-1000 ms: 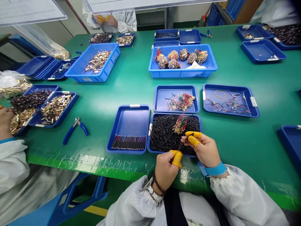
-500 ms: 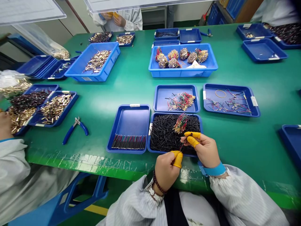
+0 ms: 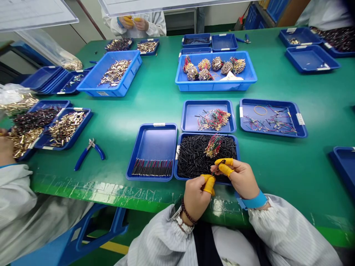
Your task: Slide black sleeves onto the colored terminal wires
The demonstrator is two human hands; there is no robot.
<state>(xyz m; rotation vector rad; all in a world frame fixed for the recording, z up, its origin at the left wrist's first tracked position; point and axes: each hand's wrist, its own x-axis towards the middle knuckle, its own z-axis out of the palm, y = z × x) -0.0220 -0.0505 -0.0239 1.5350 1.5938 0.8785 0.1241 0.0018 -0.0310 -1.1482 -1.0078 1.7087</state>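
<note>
My left hand (image 3: pixel 197 195), with yellow finger covers, pinches a thin wired piece at the front edge of a blue tray of black tubes (image 3: pixel 191 155). My right hand (image 3: pixel 241 177), also in yellow covers, is closed on a small black tube close to the left fingertips. Where tube and wires meet is too small to make out. A bundle of coloured wires with gold ends (image 3: pixel 213 146) lies on the black tubes. In the blue tray on the left (image 3: pixel 156 142), a row of black-sleeved pieces (image 3: pixel 152 167) lies along the front.
Behind are a tray of loose wires (image 3: pixel 216 119), a tray with wires and a rubber band (image 3: pixel 277 127), and a bin of wire bundles (image 3: pixel 216 85). Blue-handled cutters (image 3: pixel 89 153) lie at left. Co-workers' hands show at far left (image 3: pixel 6 149) and across the table (image 3: pixel 133 23).
My right hand has moved slightly left and down, its fingertips now nearer my left hand's. My left hand has risen slightly. The co-worker's hands across the table have shifted a little.
</note>
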